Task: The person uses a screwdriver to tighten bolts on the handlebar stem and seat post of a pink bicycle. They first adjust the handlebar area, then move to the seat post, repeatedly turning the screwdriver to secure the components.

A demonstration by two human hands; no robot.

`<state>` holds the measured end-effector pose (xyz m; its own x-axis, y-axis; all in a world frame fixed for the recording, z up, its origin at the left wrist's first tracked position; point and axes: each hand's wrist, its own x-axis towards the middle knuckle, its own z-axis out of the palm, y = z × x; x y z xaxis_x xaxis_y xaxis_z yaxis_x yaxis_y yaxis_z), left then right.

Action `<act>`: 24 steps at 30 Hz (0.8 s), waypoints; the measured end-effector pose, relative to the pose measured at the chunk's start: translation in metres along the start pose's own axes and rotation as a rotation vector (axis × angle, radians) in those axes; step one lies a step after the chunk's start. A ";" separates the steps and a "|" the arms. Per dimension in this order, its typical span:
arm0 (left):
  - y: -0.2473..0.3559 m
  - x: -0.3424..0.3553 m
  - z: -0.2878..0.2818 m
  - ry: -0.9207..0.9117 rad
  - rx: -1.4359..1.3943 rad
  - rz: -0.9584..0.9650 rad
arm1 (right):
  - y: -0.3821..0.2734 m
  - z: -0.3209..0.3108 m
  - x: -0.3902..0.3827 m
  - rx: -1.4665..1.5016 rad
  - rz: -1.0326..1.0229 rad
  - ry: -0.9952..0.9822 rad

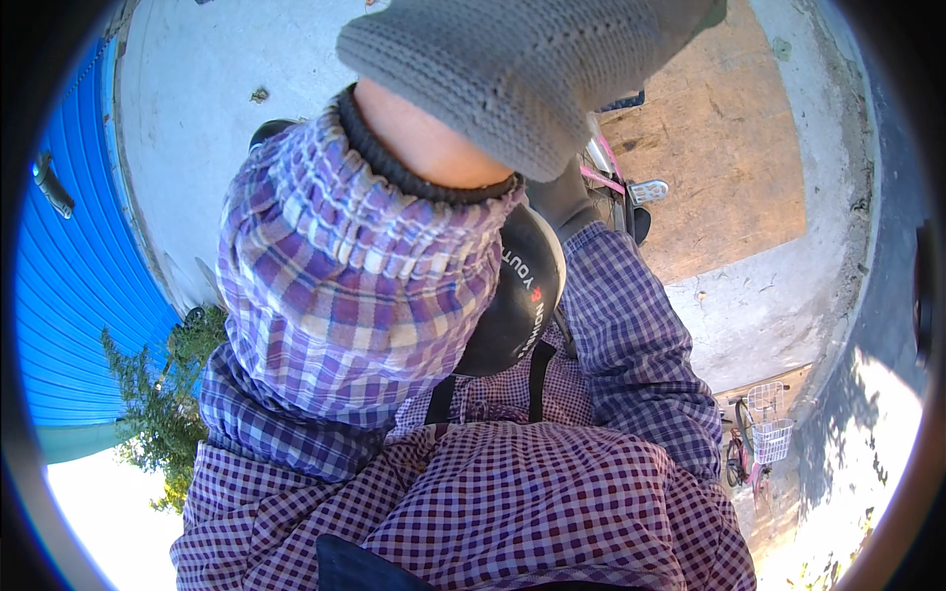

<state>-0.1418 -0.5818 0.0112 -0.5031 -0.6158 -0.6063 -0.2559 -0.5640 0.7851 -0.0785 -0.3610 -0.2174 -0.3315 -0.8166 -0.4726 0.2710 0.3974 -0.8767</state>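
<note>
My left hand [522,84], in a grey knitted glove, is raised close in front of me and reaches toward the upper right. Its fingers run to the picture's top edge, so their pose is not shown. Behind it, my right hand [569,200] wears a grey glove too; only the part near the wrist shows, beside a black bicycle saddle [512,300]. A pink frame tube [603,179] and a silver pedal [647,192] of the bicycle show just beyond that hand. Whatever either hand touches is hidden.
A brown board [729,148] lies on the concrete ground [236,49] at the right. Blue corrugated sheeting [74,286] stands to the left, with a green bush [163,379] near it. Farther back on the right is a pink bicycle with a white wire basket [771,440].
</note>
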 end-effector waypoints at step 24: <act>0.005 0.035 0.036 0.136 -0.072 0.027 | 0.016 0.006 0.029 -0.079 0.296 0.229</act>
<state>-0.1898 -0.5863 -0.0015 -0.3914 -0.6975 -0.6002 -0.1815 -0.5809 0.7935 -0.0781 -0.3812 -0.2441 -0.4455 -0.5506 -0.7060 0.3176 0.6401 -0.6996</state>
